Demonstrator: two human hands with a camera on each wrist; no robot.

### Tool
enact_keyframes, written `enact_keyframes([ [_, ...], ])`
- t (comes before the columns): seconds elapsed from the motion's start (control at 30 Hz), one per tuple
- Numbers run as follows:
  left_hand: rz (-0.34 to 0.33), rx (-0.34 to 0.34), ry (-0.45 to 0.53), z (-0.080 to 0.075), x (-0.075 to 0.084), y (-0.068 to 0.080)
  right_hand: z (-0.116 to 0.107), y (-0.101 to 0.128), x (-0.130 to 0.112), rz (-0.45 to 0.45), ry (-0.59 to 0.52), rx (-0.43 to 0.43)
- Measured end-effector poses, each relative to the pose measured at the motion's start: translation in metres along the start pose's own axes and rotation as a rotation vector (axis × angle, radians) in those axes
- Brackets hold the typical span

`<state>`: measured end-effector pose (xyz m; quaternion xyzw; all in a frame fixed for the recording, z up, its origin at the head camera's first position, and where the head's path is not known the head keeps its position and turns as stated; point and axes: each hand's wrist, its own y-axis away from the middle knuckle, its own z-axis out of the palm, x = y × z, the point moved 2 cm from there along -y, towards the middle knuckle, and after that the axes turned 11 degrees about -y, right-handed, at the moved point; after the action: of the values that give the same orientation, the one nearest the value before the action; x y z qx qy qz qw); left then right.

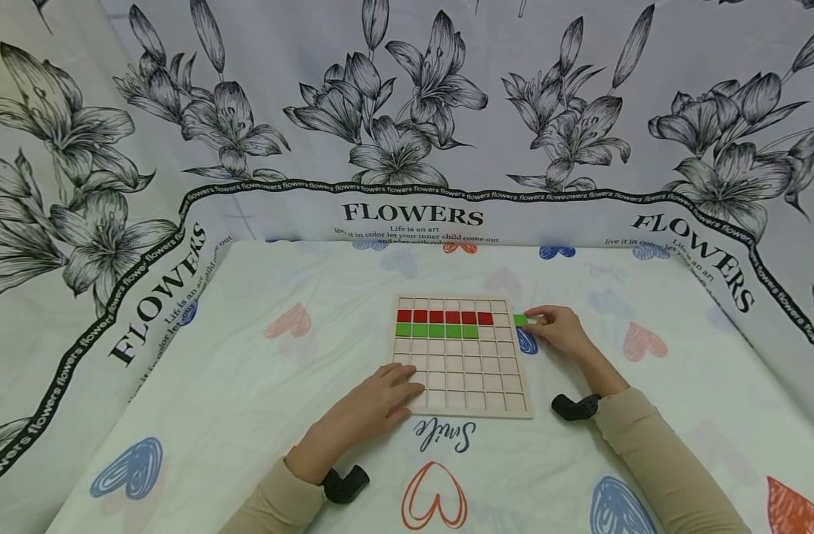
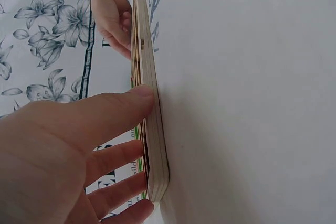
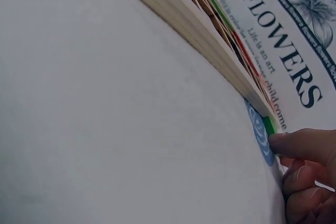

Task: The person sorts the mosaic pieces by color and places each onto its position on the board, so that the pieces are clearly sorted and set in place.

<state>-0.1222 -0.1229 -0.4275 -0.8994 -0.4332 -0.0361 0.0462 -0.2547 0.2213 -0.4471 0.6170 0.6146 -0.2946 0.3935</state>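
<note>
A pale wooden grid board (image 1: 470,378) lies on the table, with a row of several red square tiles (image 1: 436,317) near its far side. Just below them sits a row of several green square tiles (image 1: 437,331). My right hand (image 1: 562,328) pinches another green tile (image 1: 521,320) between thumb and fingers, just off the board's right edge; the right wrist view also shows this tile (image 3: 270,125) by the board's side. At the near left corner my left hand (image 1: 380,397) rests on the board, fingers extended over its frame and thumb (image 2: 140,92) against its edge.
A white cloth (image 1: 247,415) printed with hearts covers the table. Behind it hangs a curtain (image 1: 407,163) with black flower drawings. Black devices (image 1: 345,484) are worn at both wrists, below beige sleeves.
</note>
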Motion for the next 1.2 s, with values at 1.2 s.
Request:
enact_keyframes([
  [1.2,0.027,0.025,-0.018,-0.003,0.001,0.000,0.006,0.013,-0.006,-0.085,-0.074,-0.027],
])
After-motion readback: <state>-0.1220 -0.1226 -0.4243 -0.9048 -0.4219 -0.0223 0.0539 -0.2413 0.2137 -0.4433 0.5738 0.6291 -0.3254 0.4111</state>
